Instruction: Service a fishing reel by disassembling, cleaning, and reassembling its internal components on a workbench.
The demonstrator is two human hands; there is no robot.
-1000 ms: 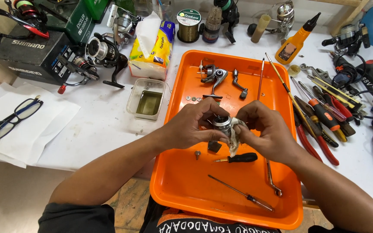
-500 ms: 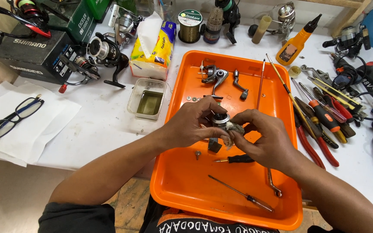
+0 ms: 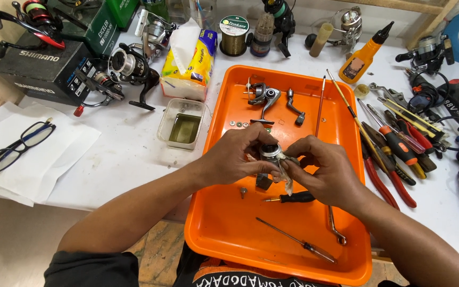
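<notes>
Over the middle of the orange tray (image 3: 224,234), the left hand (image 3: 235,159) is pinching a small metal reel part (image 3: 270,153), fingers closed round it; the right hand (image 3: 322,172) is closing on a pale rag (image 3: 285,178) pressed against that part's right side; both hands are equally near, meeting directly above the black-handled screwdriver (image 3: 293,198).

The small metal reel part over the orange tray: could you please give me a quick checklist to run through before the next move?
1. Both hands on the reel part: left hand and right hand grip it. Ok.
2. Part held above the orange tray: ok.
3. Cloth at the part: ok.
4. Small screwdriver within reach in the tray: ok.
5. Loose washers inside the tray: ok.
6. Part clean: cannot tell.
</notes>
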